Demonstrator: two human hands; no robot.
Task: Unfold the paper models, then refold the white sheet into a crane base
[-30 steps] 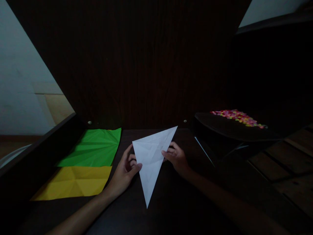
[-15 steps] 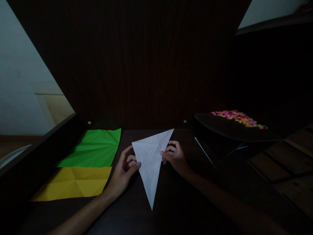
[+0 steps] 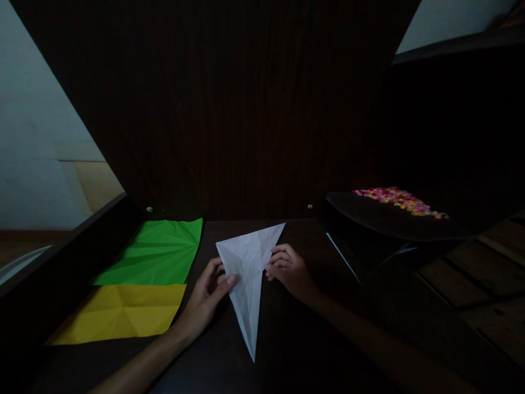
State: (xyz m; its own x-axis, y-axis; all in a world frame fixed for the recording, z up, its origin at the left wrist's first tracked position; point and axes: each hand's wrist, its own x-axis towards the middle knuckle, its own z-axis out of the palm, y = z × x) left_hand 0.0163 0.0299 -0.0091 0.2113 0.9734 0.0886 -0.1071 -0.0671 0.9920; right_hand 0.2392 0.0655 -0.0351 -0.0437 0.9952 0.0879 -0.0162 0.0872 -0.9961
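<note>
Two hands are in view, both on one folded white paper (image 3: 245,260). The left hand (image 3: 207,293) grips its left edge, thumb on top and fingers curled behind; the right hand (image 3: 290,272) pinches the opposite edge between thumb and bent fingers. The paper lies between the two hands, one long point running toward the person below them and two corners spreading out beyond them.

To the left of the left hand are two coloured sheets on the tabletop (image 3: 287,345): one green sheet (image 3: 164,251), farther off, and one yellow sheet (image 3: 131,312), nearer and close to the left forearm. Both carry crease lines. Past the hands stands one dark upright panel (image 3: 246,109) with two pale screws low on it, one screw (image 3: 150,209) beyond the left hand and the other (image 3: 309,206) beyond the right. Right of the right hand, a thin pale strip (image 3: 343,257) slants, and farther out lies a heap of small bright pieces (image 3: 400,200), too small and crowded to count.

The left fingertips are hidden behind the paper, so how many touch it cannot be told. Both forearms are cut off by the lower edge. Where the green and yellow meet, it is unclear which overlaps. The dark area around the heap is hard to make out.
</note>
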